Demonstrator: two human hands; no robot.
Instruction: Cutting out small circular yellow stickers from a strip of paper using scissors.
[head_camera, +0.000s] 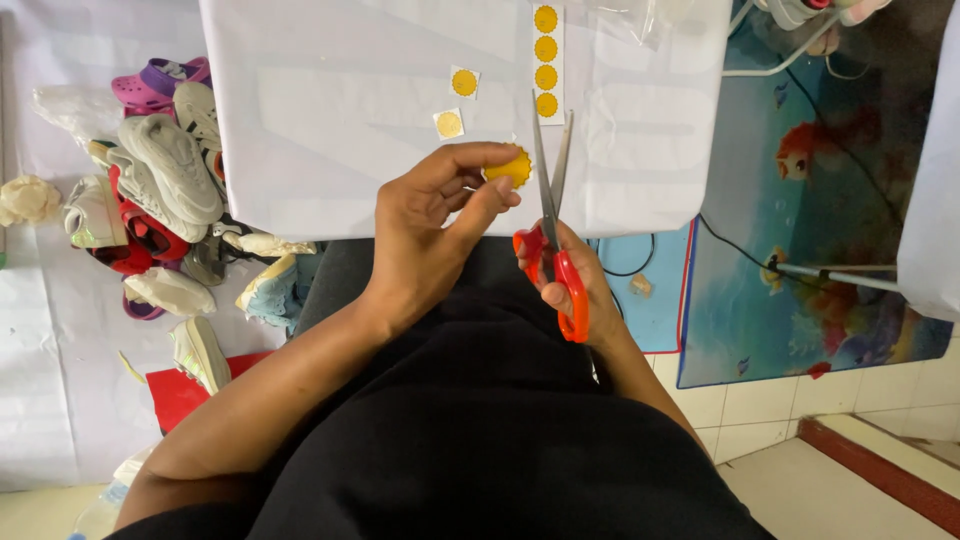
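At the far left a heap of shoes (160, 190) in grey, white, red and pink lies on a pale sheet on the floor, well apart from the hands. A white worktop (330, 150) spreads across the top of the view. On it lie two small square stickers (457, 102), each with a yellow round, and beside them a white strip of yellow rounds (546, 60) running up to the edge of view. The left hand (430, 225) pinches a yellow disc (510, 167) between thumb and fingertips, just over the near edge of the worktop. Just right of it, the right hand (570, 285) grips red-handled scissors (550, 220), blades narrowly parted and pointing upward, close beside the disc. Further right a blue mat with orange fish (820, 200) covers the tiled floor, with thin cables lying across it.
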